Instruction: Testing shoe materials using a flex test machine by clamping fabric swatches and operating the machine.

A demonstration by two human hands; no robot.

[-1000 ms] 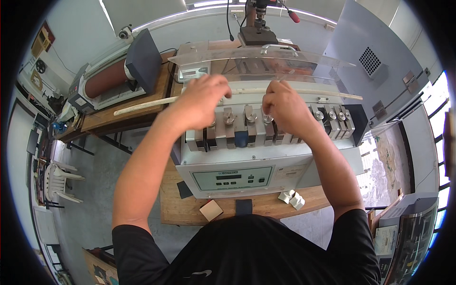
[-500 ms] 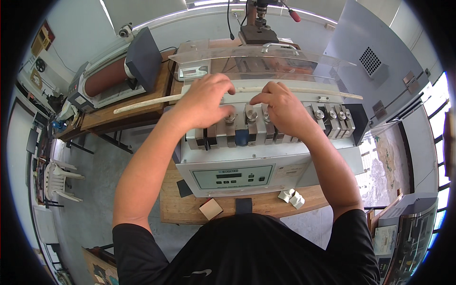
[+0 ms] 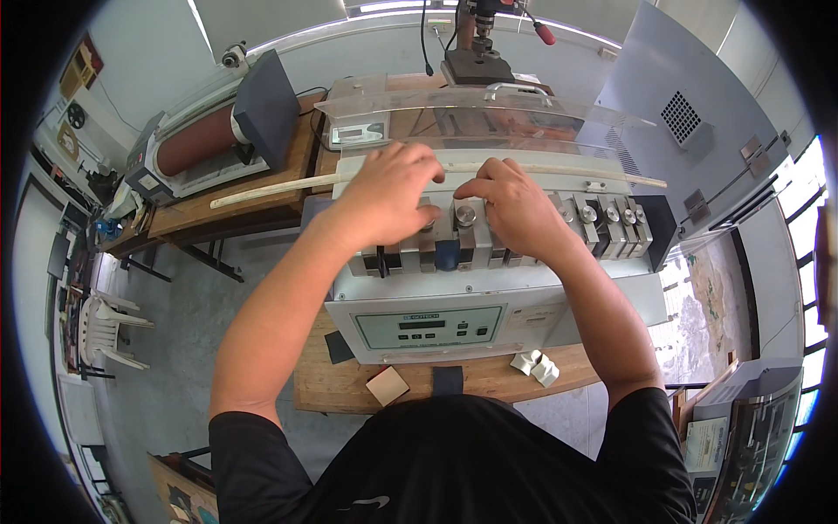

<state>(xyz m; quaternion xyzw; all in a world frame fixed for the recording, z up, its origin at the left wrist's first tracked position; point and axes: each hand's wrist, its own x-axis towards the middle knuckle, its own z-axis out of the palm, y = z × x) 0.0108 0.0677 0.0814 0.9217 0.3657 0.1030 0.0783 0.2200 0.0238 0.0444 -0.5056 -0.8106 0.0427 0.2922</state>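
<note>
My left hand (image 3: pixel 390 194) is over the left part of a row of metal clamps on a bench-top testing machine (image 3: pixel 541 293). Its fingers and thumb are apart, the thumb at a round knob that it mostly covers. Just right of it, my right hand (image 3: pixel 517 212) has its index finger stretched leftward above another clamp's silver knob (image 3: pixel 465 216), its other fingers bent; no held thing shows. Between the hands, a dark blue piece (image 3: pixel 447 254) sits at the front of a clamp. More knobbed clamps (image 3: pixel 612 215) continue to the right.
A long pale wooden stick (image 3: pixel 272 189) lies behind the clamps, under a raised clear cover (image 3: pixel 515 105). Leather-like squares (image 3: pixel 388 385) and crumpled white pieces (image 3: pixel 546 370) are on the near bench edge. A roller machine (image 3: pixel 196 144) stands left, a drill press (image 3: pixel 478 65) behind.
My left hand has shifted slightly right and down, its thumb now over the knob. My right hand has barely moved. The whole view has shifted a little.
</note>
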